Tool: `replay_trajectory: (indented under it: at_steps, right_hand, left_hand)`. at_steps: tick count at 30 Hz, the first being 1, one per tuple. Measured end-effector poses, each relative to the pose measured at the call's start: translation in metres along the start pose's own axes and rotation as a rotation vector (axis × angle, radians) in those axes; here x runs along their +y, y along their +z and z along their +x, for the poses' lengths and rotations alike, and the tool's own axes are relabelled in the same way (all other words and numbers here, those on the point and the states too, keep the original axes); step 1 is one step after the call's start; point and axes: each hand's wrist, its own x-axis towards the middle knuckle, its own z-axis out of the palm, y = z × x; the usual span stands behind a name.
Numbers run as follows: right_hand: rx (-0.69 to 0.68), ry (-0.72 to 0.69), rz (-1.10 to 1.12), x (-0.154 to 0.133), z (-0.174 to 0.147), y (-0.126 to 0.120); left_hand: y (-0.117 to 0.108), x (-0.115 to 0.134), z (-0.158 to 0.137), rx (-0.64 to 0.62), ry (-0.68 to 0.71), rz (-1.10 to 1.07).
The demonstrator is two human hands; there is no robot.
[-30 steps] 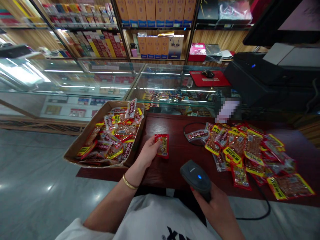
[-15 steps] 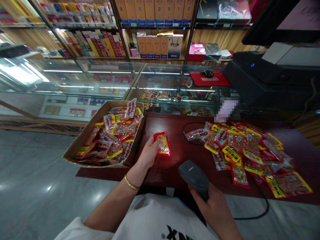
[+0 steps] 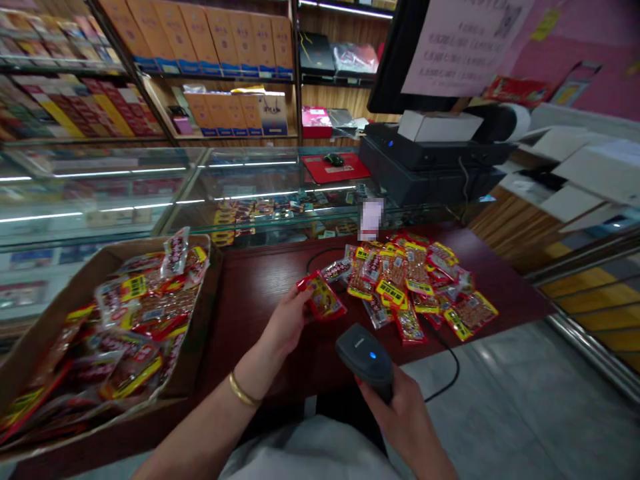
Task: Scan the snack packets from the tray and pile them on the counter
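Between the thumb and fingers of my left hand (image 3: 287, 320) is a red and yellow snack packet (image 3: 324, 298), held by its left edge above the dark wooden table (image 3: 250, 293). My right hand (image 3: 403, 417) is wrapped round the handle of a black barcode scanner (image 3: 366, 360), whose head faces the packet; a blue light glows on its top. To the right lies a loose pile of similar snack packets (image 3: 393, 273), close to the held one. On the left stands an open cardboard box (image 3: 205, 313) filled with more packets.
Behind the table is a glass display counter (image 3: 195, 193). A red mouse pad (image 3: 320, 175) with a mouse (image 3: 333, 159) lies on it, beside a black printer-like machine (image 3: 425, 170) and a monitor (image 3: 395, 67). The scanner's black cable (image 3: 456, 367) loops off the table's front edge.
My view has turned to the right. The left hand has carried the packet rightward, nearer the pile, and tilted it. A blue light now shows on the scanner.
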Motion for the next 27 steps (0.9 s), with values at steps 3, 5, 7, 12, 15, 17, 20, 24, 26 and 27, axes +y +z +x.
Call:
replay_trajectory:
  at_steps: [3, 5, 7, 12, 15, 17, 20, 24, 26, 27]
  right_hand:
    - [0.031, 0.025, -0.022, 0.014, -0.005, -0.010]
    - [0.039, 0.058, -0.023, 0.019, -0.008, -0.014]
    - [0.051, 0.093, -0.024, 0.020, -0.010, -0.015]
    - [0.123, 0.124, -0.030, 0.013, -0.012, -0.015]
    - [0.100, 0.110, -0.038, 0.014, -0.011, -0.015]
    - [0.084, 0.097, -0.058, 0.018, -0.010, -0.013]
    - [0.070, 0.111, -0.107, 0.028, -0.007, -0.005]
    - [-0.008, 0.064, -0.201, 0.035, 0.007, 0.009]
    - [-0.065, 0.028, -0.214, 0.031, 0.016, 0.015]
    - [-0.090, 0.010, -0.213, 0.028, 0.020, 0.018]
  left_hand:
    - [0.062, -0.002, 0.024, -0.126, -0.105, -0.005]
    - [0.108, -0.005, 0.044, -0.189, -0.176, -0.014]
    - [0.152, -0.009, 0.064, -0.229, -0.224, -0.021]
    - [0.207, -0.015, 0.086, -0.326, -0.307, 0.003]
    - [0.177, -0.013, 0.068, -0.305, -0.264, 0.008]
    - [0.136, -0.006, 0.042, -0.307, -0.143, 0.028]
    - [0.060, 0.017, -0.011, -0.311, 0.210, 0.237]
    - [-0.048, 0.069, -0.077, 0.061, 0.625, 0.786]
    - [-0.102, 0.096, -0.100, 0.341, 0.700, 1.072]
    - [-0.127, 0.107, -0.108, 0.465, 0.702, 1.215]
